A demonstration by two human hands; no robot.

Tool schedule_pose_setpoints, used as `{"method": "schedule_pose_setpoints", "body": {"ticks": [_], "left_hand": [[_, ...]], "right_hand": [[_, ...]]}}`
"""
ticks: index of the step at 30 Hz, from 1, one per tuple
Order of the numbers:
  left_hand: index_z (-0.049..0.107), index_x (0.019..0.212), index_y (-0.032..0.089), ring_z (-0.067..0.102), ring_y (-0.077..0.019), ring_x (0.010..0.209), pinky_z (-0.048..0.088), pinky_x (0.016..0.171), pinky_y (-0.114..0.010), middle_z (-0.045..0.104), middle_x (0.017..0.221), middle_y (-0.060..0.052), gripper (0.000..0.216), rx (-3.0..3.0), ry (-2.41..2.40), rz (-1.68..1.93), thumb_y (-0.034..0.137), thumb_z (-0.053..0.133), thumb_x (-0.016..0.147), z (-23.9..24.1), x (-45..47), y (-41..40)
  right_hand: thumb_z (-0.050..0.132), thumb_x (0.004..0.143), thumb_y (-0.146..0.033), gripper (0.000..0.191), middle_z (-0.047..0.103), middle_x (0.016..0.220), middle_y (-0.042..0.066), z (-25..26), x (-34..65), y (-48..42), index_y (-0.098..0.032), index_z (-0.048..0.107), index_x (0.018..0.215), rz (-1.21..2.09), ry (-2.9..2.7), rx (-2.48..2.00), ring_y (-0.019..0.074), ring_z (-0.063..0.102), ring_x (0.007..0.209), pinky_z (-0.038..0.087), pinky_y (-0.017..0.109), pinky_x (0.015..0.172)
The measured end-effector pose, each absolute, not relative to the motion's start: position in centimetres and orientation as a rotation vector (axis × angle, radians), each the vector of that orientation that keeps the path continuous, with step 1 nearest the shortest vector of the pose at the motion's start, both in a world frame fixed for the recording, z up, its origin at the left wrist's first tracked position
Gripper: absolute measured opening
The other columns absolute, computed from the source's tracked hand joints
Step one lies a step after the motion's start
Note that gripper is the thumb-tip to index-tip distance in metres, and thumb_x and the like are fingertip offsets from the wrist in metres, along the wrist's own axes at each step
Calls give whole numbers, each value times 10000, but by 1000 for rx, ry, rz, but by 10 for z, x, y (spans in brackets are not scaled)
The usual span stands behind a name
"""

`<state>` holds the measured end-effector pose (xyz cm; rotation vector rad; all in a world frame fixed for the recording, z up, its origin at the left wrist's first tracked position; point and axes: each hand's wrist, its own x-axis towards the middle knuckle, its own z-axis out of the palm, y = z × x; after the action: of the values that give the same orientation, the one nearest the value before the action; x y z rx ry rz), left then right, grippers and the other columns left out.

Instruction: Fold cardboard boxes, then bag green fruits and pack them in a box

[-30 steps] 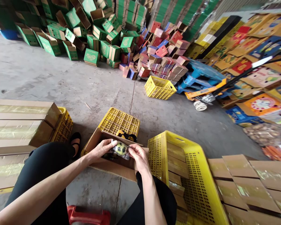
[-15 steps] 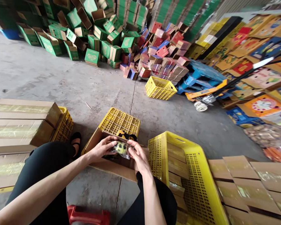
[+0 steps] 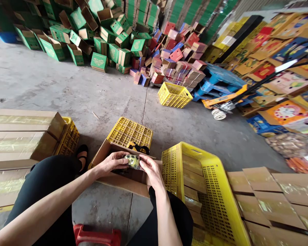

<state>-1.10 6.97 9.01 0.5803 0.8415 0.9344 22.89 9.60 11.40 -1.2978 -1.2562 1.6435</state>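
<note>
In the head view, the left hand [image 3: 114, 162] and right hand [image 3: 151, 167] pinch opposite ends of a clear-wrapped packet [image 3: 133, 162] above an open cardboard box [image 3: 128, 184]. The near-right yellow crate [image 3: 218, 191] holds brown cartons [image 3: 194, 174]. Green boxes [image 3: 99, 61] lie heaped far left on grey floor [image 3: 113, 92].

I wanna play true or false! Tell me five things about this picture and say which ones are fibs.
1. The left hand and right hand both hold a plastic-wrapped packet. True.
2. The packet is under the red plastic thing. False: it's over the open cardboard box; the red plastic thing is at the picture's bottom edge.
3. The big yellow crate to the right has cardboard boxes inside. True.
4. The pallet jack's forks are purple. False: the pallet jack has orange forks.
5. Green boxes are piled at the back. True.
</note>
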Motion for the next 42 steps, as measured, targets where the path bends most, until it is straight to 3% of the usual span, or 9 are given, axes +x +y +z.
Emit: {"method": "schedule_pose_setpoints", "body": {"ticks": [6,11,14,17,20,24,36,39,42], "left_hand": [[758,1114,148,743,-287,1068,583,1012,-436,772,1164,-133,518,583,913,961,491,903,754,88,-14,73],[738,1159,130,781,-301,962,611,937,-436,771,1181,-184,644,553,999,836,645,820,782,86,-16,72],[698,1303,177,742,-358,1117,614,913,-465,692,1372,-198,756,564,1021,788,741,733,802,93,-16,69],[631,1433,260,622,-367,1324,572,994,-459,638,1476,-140,768,705,932,832,640,811,791,103,-16,68],[701,1356,210,672,-332,1227,521,1041,-426,747,1305,-119,717,842,914,909,517,900,739,105,-16,71],[820,1107,151,732,-274,934,548,891,-375,817,1025,-101,526,865,1043,981,538,876,754,96,-15,75],[813,901,158,668,-188,719,513,694,-289,770,831,-63,462,801,1098,1061,598,842,762,91,-15,75],[791,868,159,643,-163,694,488,665,-266,746,803,-46,459,794,1107,1055,606,831,771,90,-15,75],[776,869,155,629,-150,689,481,652,-251,728,792,-39,463,798,1108,1048,608,819,788,90,-16,74]], "right_hand": [[842,819,-509,582,637,1481,70,116,229,94,-308,708,1348,1598,-1519,-1241,271,705,1160,593,435,1004],[732,912,-544,503,762,1290,65,109,230,96,-305,718,1354,1492,-1648,-1299,275,756,1071,611,449,992],[692,923,-594,502,805,1176,62,105,233,98,-282,750,1312,1451,-1636,-1346,273,785,941,648,446,909],[703,889,-641,542,825,1077,70,103,233,98,-255,782,1261,1437,-1578,-1390,275,790,848,671,434,837],[706,860,-690,605,827,962,82,103,232,99,-224,796,1234,1412,-1516,-1438,270,780,754,682,409,730],[683,857,-729,618,814,930,80,104,230,99,-223,809,1189,1398,-1504,-1443,249,762,694,671,385,644],[624,888,-759,625,676,592,15,105,225,99,-217,819,1131,1426,-1513,-1463,198,671,550,579,305,536],[625,922,-703,559,748,744,46,109,228,99,-218,816,1125,1376,-1596,-1467,225,716,671,596,322,585],[728,897,-605,499,774,1182,76,114,228,98,-254,757,1250,1444,-1588,-1352,270,745,1028,633,370,831]]}}
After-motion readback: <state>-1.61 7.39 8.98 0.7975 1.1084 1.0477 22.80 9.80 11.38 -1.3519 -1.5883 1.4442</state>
